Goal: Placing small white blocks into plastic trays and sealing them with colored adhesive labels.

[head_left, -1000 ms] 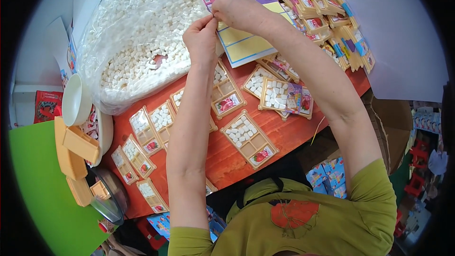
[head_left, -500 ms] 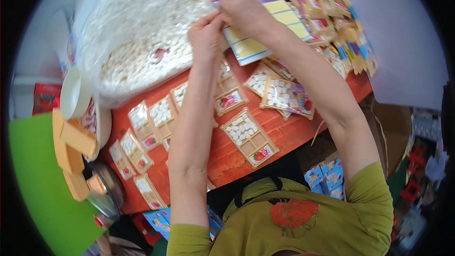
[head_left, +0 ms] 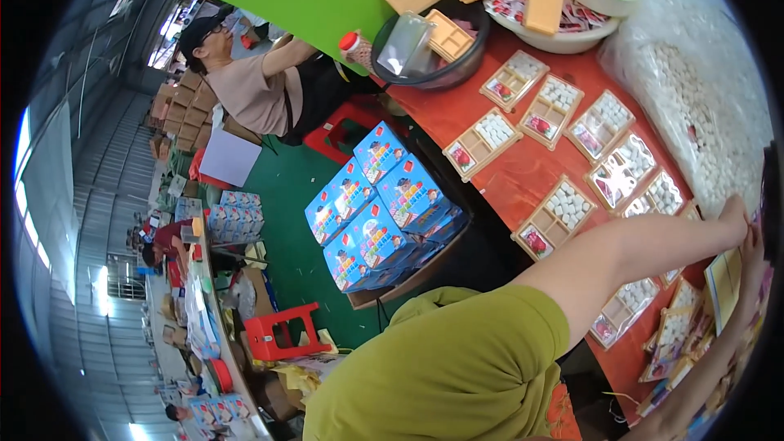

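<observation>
My left hand (head_left: 733,214) and my right hand (head_left: 751,247) meet at the right rim of the picture. Their fingers come together in a pinch; whatever lies between them is too dark and small to make out. Close by lies a yellow-and-blue printed sheet (head_left: 723,286). Beneath and beside my left forearm, tan compartment trays (head_left: 554,216) hold white pellets and a small strawberry-printed packet; some have clear wrap. One wrapped tray (head_left: 626,307) lies between my forearms. More filled trays (head_left: 674,328) are heaped by my right arm.
A large clear bag of white pellets (head_left: 686,106) lies on the red table (head_left: 523,173). A dark basin (head_left: 441,73) and a white bowl of packets (head_left: 563,39) stand at its far edge. Blue boxes (head_left: 384,212) fill a carton; a red stool (head_left: 282,333) and a co-worker (head_left: 249,86) are left.
The view has swung far to the left, bringing the floor, blue boxes and co-workers in. My hands stay together but now sit at the right rim.
</observation>
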A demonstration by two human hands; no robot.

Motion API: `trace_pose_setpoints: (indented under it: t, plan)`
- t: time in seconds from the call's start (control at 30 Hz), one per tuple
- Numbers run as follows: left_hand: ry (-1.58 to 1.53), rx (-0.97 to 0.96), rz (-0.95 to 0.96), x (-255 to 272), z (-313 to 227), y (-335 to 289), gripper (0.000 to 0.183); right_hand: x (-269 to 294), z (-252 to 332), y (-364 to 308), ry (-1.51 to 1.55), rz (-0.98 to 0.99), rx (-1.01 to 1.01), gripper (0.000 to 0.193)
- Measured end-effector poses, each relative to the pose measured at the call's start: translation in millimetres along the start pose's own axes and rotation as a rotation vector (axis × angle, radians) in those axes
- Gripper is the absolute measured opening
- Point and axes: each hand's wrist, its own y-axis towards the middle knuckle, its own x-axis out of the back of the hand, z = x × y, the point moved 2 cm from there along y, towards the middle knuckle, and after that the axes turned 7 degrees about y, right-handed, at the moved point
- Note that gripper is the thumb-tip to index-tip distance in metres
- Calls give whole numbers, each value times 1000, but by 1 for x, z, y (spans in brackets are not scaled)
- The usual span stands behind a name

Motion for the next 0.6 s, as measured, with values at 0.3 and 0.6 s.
trace_pose_setpoints:
  t: [0.3,0.6]
  plan:
    - [46,-10,55,-32,-33,-45,8,44,37,-49,-184,-160,78,14]
    - [318,-245,53,-25,-43,-63,11,36,24,-60,-82,-304,-5,14]
